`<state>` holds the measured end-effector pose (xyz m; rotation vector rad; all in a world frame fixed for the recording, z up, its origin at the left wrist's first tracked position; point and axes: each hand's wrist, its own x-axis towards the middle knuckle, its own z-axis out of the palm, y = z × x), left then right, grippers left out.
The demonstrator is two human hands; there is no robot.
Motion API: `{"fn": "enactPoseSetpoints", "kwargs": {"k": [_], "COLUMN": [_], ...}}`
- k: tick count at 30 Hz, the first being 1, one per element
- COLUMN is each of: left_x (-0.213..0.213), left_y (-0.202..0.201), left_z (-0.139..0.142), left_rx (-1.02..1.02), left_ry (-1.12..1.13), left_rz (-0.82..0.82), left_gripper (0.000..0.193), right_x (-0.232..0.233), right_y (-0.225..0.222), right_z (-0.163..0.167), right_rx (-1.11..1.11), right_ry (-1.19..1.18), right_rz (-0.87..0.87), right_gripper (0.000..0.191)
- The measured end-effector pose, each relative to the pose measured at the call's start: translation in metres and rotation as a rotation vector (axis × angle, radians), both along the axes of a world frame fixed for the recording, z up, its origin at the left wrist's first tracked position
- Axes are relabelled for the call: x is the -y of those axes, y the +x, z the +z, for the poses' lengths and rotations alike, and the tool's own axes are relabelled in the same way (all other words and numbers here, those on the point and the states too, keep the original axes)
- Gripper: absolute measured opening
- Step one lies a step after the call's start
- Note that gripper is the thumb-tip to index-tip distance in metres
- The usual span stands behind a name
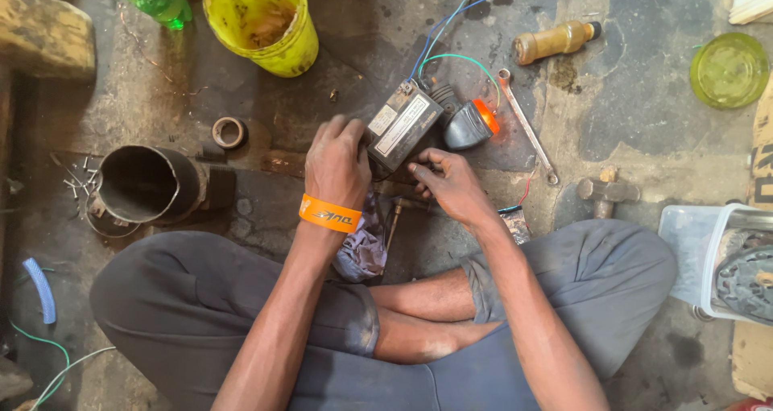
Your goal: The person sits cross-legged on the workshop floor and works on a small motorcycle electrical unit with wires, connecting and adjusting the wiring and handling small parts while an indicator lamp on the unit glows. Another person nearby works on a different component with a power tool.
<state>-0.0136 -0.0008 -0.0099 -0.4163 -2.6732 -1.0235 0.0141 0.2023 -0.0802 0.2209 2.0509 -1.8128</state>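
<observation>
Presently mid-handling: seated cross-legged on concrete floor (628,97). Left to right. Dark open pipe section (145,184) on its side, nothing visible inside, loose nails beside. Yellow bucket (259,20) upright, brownish residue at bottom. Left hand (336,163), orange wristband (329,214), clamped on near end of dark electrical box (403,125), box tilted just above floor at centre. Right hand (451,187) closed at box's lower edge, fingertips pinching something too small to tell. Wires trailing from top; orange-lensed lamp (471,124) touching box. Spanner (527,127) beside. Likely needs steady grip, fine fingertip work. Clear tub (708,250) far right, dark parts inside.
</observation>
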Motion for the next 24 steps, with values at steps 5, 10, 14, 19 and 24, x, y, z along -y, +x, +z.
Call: {"fn": "enactPoseSetpoints", "kwargs": {"k": [5,10,14,19,24], "left_x": [0.0003,-0.0007,-0.0014,0.0011,0.0013], "left_y": [-0.0008,0.0008,0.0011,0.0012,-0.0016], "left_z": [-0.0059,-0.0091,-0.0072,-0.0059,-0.0068], "left_rx": [-0.040,0.053,-0.006,0.050,0.020], "left_ry": [-0.036,-0.043,0.015,0.010,-0.017], "left_rz": [-0.009,-0.017,-0.002,0.011,0.026], "left_gripper": [0.020,0.018,0.012,0.017,0.015], "right_x": [0.0000,-0.0012,-0.0019,-0.0026,-0.0026], "right_y": [-0.0014,-0.0009,-0.0002,0.0004,0.0009], "right_z": [-0.0027,-0.0054,-0.0060,-0.0049,-0.0030], "right_rx": [0.014,-0.002,0.003,0.005,0.003], "right_ry": [0.029,-0.012,-0.002,-0.030,-0.015], "right_rz": [-0.009,-0.006,-0.005,-0.005,0.003], "right_gripper": [0.019,0.018,0.018,0.019,0.019]}}
